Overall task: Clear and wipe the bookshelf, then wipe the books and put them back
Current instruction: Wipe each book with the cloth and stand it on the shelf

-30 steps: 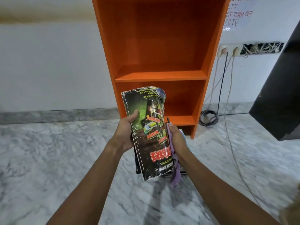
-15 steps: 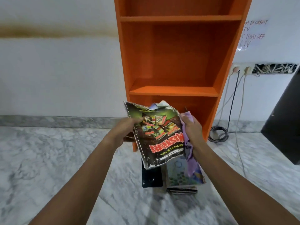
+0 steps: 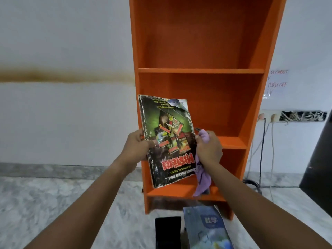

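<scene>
An orange bookshelf (image 3: 201,71) stands against the white wall with bare shelves. I hold a worn dark-green book (image 3: 168,139) upside down in front of its middle shelf. My left hand (image 3: 137,147) grips the book's left edge. My right hand (image 3: 209,147) pinches the book's right edge and also clutches a lilac cloth (image 3: 203,178), which hangs down below the hand. On the floor below lie a blue book (image 3: 206,229) and a black book (image 3: 168,230), side by side.
The floor is grey marble (image 3: 53,203). To the right of the shelf are wall sockets (image 3: 267,116) with cables (image 3: 262,150) running down to a coil on the floor, and a dark piece of furniture (image 3: 321,168) at the far right edge.
Both hands have lifted the book from low over the floor pile up to the middle shelf's height, turning it more upright. The view tilted upward, showing more of the shelf.
</scene>
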`<state>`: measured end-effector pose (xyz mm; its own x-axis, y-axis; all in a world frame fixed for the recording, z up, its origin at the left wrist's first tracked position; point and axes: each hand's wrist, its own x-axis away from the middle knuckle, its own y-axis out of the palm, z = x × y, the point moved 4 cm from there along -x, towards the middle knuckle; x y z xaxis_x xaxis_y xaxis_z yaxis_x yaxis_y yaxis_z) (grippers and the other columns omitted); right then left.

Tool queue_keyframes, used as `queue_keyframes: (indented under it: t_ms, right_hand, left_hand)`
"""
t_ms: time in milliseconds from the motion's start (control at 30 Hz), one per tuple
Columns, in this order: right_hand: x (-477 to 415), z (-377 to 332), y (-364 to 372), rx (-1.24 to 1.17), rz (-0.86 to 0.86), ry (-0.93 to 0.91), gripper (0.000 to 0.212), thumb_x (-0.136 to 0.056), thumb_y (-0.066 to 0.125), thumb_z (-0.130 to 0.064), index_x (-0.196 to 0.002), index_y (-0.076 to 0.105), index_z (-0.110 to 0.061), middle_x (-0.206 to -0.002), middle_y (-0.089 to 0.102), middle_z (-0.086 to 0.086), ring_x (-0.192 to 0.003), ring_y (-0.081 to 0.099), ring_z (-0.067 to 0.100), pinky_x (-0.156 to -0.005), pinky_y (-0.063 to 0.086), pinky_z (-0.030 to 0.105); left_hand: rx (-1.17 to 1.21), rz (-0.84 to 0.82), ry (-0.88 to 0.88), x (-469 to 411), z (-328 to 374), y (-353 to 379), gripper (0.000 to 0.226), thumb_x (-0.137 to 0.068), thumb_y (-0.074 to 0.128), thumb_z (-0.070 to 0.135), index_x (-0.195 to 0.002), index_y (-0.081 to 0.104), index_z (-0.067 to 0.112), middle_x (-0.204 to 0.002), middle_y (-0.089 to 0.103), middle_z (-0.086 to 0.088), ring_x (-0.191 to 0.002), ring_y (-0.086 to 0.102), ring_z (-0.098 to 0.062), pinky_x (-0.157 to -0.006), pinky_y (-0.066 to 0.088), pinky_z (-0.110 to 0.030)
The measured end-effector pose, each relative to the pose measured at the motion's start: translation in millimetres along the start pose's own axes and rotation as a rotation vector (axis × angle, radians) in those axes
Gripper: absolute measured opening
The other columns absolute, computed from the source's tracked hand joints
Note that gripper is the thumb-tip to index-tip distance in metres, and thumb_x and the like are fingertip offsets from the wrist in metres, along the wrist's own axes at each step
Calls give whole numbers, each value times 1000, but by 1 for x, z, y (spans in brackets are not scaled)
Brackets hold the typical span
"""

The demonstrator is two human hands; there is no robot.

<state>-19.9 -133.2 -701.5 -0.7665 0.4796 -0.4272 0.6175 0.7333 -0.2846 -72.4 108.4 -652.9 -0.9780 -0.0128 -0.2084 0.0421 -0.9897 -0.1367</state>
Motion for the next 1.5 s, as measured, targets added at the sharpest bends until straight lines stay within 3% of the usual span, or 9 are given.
queue_keyframes:
  t_ms: [133,267,400,467,633,933,1233,1400,1500]
  right_hand:
    - [-28,-12,22,-16,71,-33,15,-99,60,-35,-111,64,-27,-100,64,-6,-93,59,21,-73,40,32]
    - [-52,-26,48,-100,-17,-88,12,-99,62,-37,-110,61,-31,-96,61,-10,-91,61,21,-79,50,41]
    - [-72,-29,74,-144,-104,-104,11,-99,63,-39,-108,57,-38,-102,66,-9,-96,65,22,-84,53,47]
    - [-83,-26,87,-146,-119,-104,11,-99,62,-40,-109,57,-38,-105,67,-7,-96,65,22,-84,53,48]
    - [-93,-10,110,-180,-154,-76,13,-101,61,-38,-111,53,-38,-105,61,-9,-98,62,22,-88,52,45]
    - [-72,11,117,-199,-195,5,22,-101,62,-38,-120,61,-26,-112,68,-2,-95,65,21,-76,50,38]
    - [-48,19,90,-222,-252,77,21,-101,61,-38,-121,59,-32,-105,60,-14,-97,61,18,-83,48,36]
    - [-5,48,55,-256,-288,176,16,-101,51,-20,-114,57,-26,-82,51,-2,-65,43,19,-62,33,39]
    - [23,89,34,-240,-297,324,23,-99,47,-14,-119,51,-23,-94,53,-10,-81,52,17,-70,42,45]
  left_hand:
    - [-79,80,156,-56,28,7,19,-96,62,3,-107,63,18,-94,71,0,-80,69,-15,-46,52,-18]
    - [-174,206,234,-117,27,17,24,-96,63,15,-117,62,25,-114,71,0,-106,67,-25,-82,61,-45]
    - [-282,349,243,-163,11,26,26,-99,55,11,-121,61,23,-103,64,5,-94,62,-19,-59,46,-20]
    - [-280,442,217,-180,2,26,28,-99,51,7,-122,61,19,-103,63,4,-90,59,-18,-57,41,-17]
    - [-393,570,158,-199,-29,24,33,-102,46,10,-134,55,16,-123,66,-13,-108,65,-36,-92,57,-50]
    - [-426,525,30,-189,-50,24,35,-97,55,12,-132,56,10,-127,64,-17,-113,63,-39,-92,57,-51]
    - [-424,485,-166,-148,-68,33,39,-87,66,27,-124,60,15,-118,68,-11,-102,65,-36,-84,56,-43]
    - [-451,293,-285,-80,-108,71,51,-84,63,29,-135,58,25,-130,66,-8,-117,62,-35,-99,49,-42]
    - [-517,53,-405,-31,-148,105,55,-82,65,27,-136,59,20,-134,64,-7,-121,61,-32,-101,50,-37]
